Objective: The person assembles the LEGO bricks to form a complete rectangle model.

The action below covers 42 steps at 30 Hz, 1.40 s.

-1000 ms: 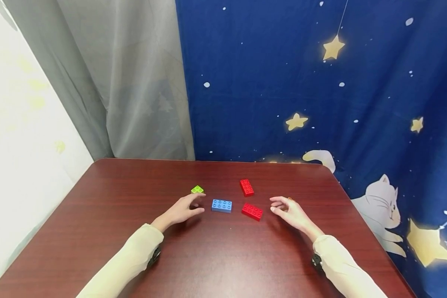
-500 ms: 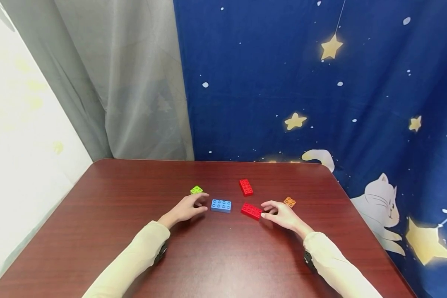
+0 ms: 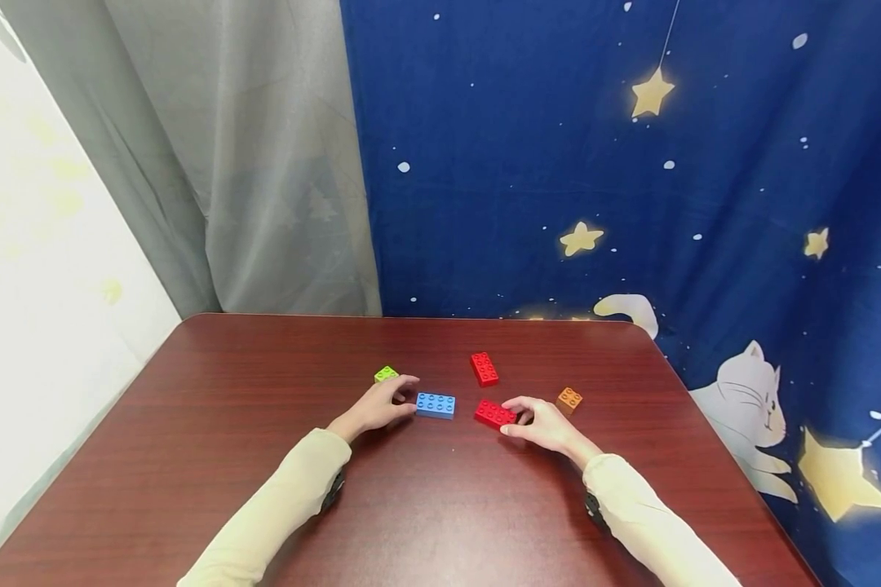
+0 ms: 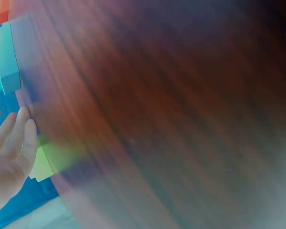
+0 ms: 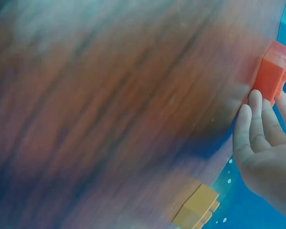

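Observation:
The right hand [image 3: 546,425] has its thumb and fingertips on either side of the right end of a red toy brick [image 3: 493,412], pinching it; the right wrist view shows the fingertips against that brick [image 5: 272,74]. Beside the left end of a blue toy brick [image 3: 436,405], the left hand [image 3: 378,406] has its thumb and fingers apart. Its thumb tip comes close to the blue brick; whether they touch I cannot tell. In the left wrist view its fingers [image 4: 12,133] look extended, below the blue brick [image 4: 8,59]. Partly behind the left hand lies a small lime-green brick [image 3: 386,374].
A second red brick [image 3: 484,369] lies farther back on the dark red-brown table [image 3: 440,505]. Right of the right hand sits a small orange brick [image 3: 568,399]. Grey and blue star-patterned curtains [image 3: 499,163] hang behind the table's far edge.
The right hand has moved left from beside the orange brick to the nearer red brick, uncovering the orange one. The left hand has moved slightly right toward the blue brick.

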Each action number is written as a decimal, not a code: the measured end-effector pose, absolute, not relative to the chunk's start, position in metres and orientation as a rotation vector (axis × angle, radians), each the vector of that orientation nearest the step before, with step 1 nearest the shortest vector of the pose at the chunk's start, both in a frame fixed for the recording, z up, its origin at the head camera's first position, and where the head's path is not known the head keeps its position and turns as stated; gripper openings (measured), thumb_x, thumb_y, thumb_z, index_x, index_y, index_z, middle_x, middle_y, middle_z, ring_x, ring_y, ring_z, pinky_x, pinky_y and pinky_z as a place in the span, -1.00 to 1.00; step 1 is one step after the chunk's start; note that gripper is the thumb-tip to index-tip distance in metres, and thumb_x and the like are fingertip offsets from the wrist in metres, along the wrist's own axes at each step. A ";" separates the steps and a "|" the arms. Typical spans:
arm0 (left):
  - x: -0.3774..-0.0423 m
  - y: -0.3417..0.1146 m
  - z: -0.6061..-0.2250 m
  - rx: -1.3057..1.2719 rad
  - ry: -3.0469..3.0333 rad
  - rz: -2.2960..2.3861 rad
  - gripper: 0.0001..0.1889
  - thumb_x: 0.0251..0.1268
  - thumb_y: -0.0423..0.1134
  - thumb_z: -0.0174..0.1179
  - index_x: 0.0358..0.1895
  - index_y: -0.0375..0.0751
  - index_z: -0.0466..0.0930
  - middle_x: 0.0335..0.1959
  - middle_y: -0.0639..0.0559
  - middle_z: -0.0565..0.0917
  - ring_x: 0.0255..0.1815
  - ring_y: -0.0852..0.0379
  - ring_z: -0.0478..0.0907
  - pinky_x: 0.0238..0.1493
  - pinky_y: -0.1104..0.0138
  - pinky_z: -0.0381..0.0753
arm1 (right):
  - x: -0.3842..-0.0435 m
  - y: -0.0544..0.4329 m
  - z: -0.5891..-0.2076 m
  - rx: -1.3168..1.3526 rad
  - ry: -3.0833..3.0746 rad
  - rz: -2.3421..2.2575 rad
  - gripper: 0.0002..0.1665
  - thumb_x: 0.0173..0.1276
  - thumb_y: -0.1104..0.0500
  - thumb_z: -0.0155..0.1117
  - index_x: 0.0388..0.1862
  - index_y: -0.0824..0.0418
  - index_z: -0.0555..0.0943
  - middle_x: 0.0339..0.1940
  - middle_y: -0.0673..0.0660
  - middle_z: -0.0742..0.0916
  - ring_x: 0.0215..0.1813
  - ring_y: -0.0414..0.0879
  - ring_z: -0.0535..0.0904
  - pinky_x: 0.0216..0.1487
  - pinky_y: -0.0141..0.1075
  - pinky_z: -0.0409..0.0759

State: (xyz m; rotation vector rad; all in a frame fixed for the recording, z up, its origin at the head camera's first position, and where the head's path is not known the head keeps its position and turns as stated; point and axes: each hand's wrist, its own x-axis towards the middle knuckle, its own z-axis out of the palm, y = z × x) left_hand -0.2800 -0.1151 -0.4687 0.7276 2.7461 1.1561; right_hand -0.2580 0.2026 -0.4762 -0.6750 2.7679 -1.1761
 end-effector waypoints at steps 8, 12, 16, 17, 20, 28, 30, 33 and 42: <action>-0.286 -0.108 -0.471 0.716 2.779 1.094 -0.50 0.06 -0.33 0.22 0.12 -0.27 0.36 0.02 -0.12 0.46 -0.17 0.02 0.45 -0.10 0.21 0.41 | -0.257 0.197 -0.479 -0.628 2.811 -1.159 -0.53 -0.03 0.12 0.41 -0.10 0.21 0.55 -0.31 0.07 0.60 -0.44 -0.17 0.48 -0.50 -0.37 0.46; -0.288 -0.106 -0.472 0.742 2.779 1.067 -0.52 0.03 -0.33 0.24 0.09 -0.29 0.39 -0.02 -0.12 0.49 -0.19 0.05 0.45 -0.11 0.22 0.41 | -0.258 0.196 -0.479 -0.648 2.818 -1.169 -0.54 -0.03 0.15 0.40 -0.10 0.23 0.54 -0.32 0.08 0.59 -0.46 -0.16 0.48 -0.54 -0.37 0.46; -0.288 -0.104 -0.473 0.779 2.759 1.060 -0.57 0.00 -0.34 0.27 0.01 -0.31 0.44 -0.15 -0.10 0.54 -0.27 0.11 0.45 -0.18 0.27 0.43 | -0.257 0.197 -0.478 -0.682 2.818 -1.169 -0.55 -0.01 0.18 0.39 -0.09 0.24 0.55 -0.33 0.10 0.57 -0.46 -0.15 0.47 -0.55 -0.38 0.46; -0.288 -0.104 -0.474 0.786 2.755 1.055 -0.58 -0.01 -0.34 0.27 -0.02 -0.31 0.45 -0.19 -0.09 0.55 -0.29 0.13 0.45 -0.21 0.29 0.44 | -0.257 0.197 -0.478 -0.690 2.819 -1.166 -0.56 -0.01 0.18 0.39 -0.09 0.24 0.55 -0.33 0.10 0.57 -0.46 -0.16 0.47 -0.54 -0.38 0.46; -0.286 -0.103 -0.474 0.772 2.747 1.076 -0.66 -0.04 -0.35 0.29 -0.12 -0.30 0.50 -0.29 -0.04 0.55 -0.35 0.15 0.45 -0.27 0.33 0.44 | -0.256 0.198 -0.477 -0.692 2.814 -1.164 -0.56 0.00 0.20 0.38 -0.08 0.23 0.55 -0.33 0.10 0.56 -0.46 -0.15 0.48 -0.53 -0.38 0.46; -0.281 -0.104 -0.472 0.776 2.736 1.109 -0.72 -0.07 -0.37 0.30 -0.22 -0.30 0.51 -0.38 -0.03 0.54 -0.39 0.11 0.45 -0.34 0.36 0.43 | -0.263 0.200 -0.476 -0.592 2.727 -1.225 -0.60 0.01 0.20 0.37 -0.12 0.24 0.55 -0.43 0.06 0.57 -0.45 -0.13 0.49 -0.54 -0.33 0.46; -0.279 -0.104 -0.473 0.780 2.732 1.111 -0.73 -0.07 -0.36 0.30 -0.23 -0.29 0.52 -0.39 -0.02 0.54 -0.40 0.12 0.45 -0.34 0.36 0.43 | -0.264 0.200 -0.476 -0.579 2.712 -1.234 -0.60 0.02 0.21 0.36 -0.12 0.24 0.55 -0.41 0.07 0.58 -0.44 -0.13 0.49 -0.53 -0.33 0.47; -0.278 -0.103 -0.473 0.787 2.721 1.115 -0.73 -0.08 -0.36 0.31 -0.24 -0.29 0.52 -0.40 -0.01 0.54 -0.42 0.16 0.43 -0.35 0.37 0.43 | -0.265 0.201 -0.476 -0.571 2.706 -1.247 -0.60 0.03 0.22 0.36 -0.10 0.23 0.55 -0.37 0.08 0.57 -0.42 -0.12 0.48 -0.52 -0.32 0.47; -0.275 -0.102 -0.473 0.816 2.688 1.127 -0.73 -0.08 -0.35 0.31 -0.24 -0.28 0.52 -0.40 0.00 0.53 -0.43 0.18 0.43 -0.37 0.38 0.43 | -0.270 0.202 -0.479 -0.552 2.683 -1.275 -0.58 0.03 0.21 0.36 -0.07 0.23 0.55 -0.32 0.10 0.57 -0.44 -0.12 0.48 -0.51 -0.31 0.47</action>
